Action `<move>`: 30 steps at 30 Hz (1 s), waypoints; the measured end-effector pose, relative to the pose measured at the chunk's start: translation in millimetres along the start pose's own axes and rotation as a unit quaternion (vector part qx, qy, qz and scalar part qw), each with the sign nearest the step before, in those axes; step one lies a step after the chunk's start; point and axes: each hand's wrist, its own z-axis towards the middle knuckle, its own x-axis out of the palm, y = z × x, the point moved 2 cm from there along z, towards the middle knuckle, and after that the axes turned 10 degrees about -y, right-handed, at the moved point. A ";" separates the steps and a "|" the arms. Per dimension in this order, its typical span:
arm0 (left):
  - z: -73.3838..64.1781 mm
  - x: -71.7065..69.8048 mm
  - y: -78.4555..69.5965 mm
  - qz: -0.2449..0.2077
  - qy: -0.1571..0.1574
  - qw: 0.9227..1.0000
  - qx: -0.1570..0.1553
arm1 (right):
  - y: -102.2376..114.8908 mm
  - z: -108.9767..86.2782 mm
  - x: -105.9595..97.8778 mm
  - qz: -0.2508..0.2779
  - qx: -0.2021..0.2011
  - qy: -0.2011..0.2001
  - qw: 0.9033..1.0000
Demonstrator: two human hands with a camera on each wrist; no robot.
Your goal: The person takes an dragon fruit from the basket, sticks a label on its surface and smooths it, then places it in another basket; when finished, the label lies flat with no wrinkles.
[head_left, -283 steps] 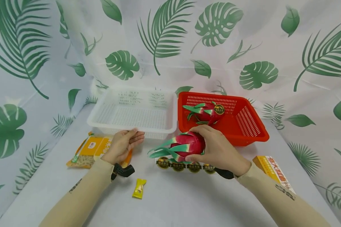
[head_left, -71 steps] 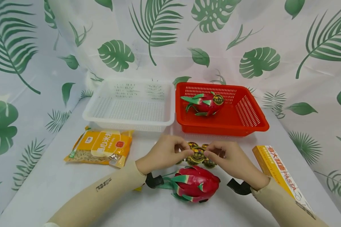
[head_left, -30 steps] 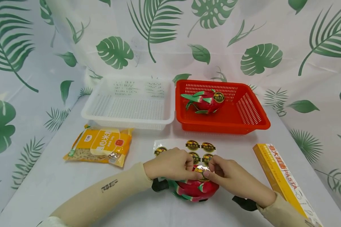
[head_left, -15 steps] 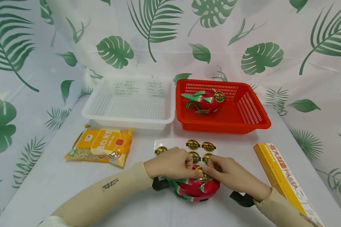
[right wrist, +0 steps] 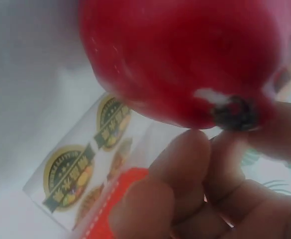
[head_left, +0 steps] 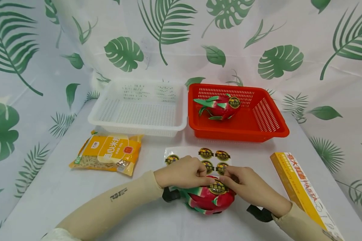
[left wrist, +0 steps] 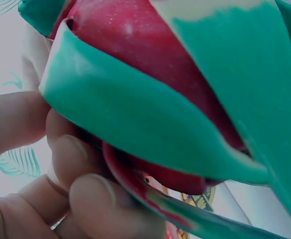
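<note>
A dragon fruit [head_left: 211,201], red with green scales, lies on its side at the table's near middle. A round black-and-gold sticker [head_left: 218,187] is against its upper side. My left hand [head_left: 184,172] holds the sticker's left edge with thumb and curled fingers. At the opposite edge, my right hand [head_left: 253,184] pinches it. Behind the hands lies a white sticker sheet [head_left: 181,150] with several similar stickers, partly hidden by the left hand. The left wrist view shows fingers close under a green scale [left wrist: 135,109]; the right wrist view shows them by the fruit's dark end [right wrist: 235,113].
A white basket [head_left: 138,129] and a red basket [head_left: 238,134] stand side by side at the back. Another dragon fruit [head_left: 218,108] with a sticker lies in the red one. A yellow bag of rice noodles [head_left: 108,154] is at left, a pasta box [head_left: 304,190] at right.
The fruit was set down from the right hand and a sticker was taken off the sheet. Both hands brought it down to the fruit, where it now lies flatter against the skin.
</note>
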 end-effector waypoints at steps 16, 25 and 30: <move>-5.6 4.6 1.0 0.003 -0.010 1.000 0.005 | -0.3 -12.6 -5.9 0.006 0.016 0.016 1.000; -5.4 7.1 2.0 -0.009 -0.003 1.000 -0.015 | -4.7 -12.8 -5.6 0.021 0.013 0.028 0.999; -4.7 6.7 7.5 -0.039 0.000 0.999 -0.003 | -10.3 -13.0 -6.9 0.042 0.001 0.025 0.999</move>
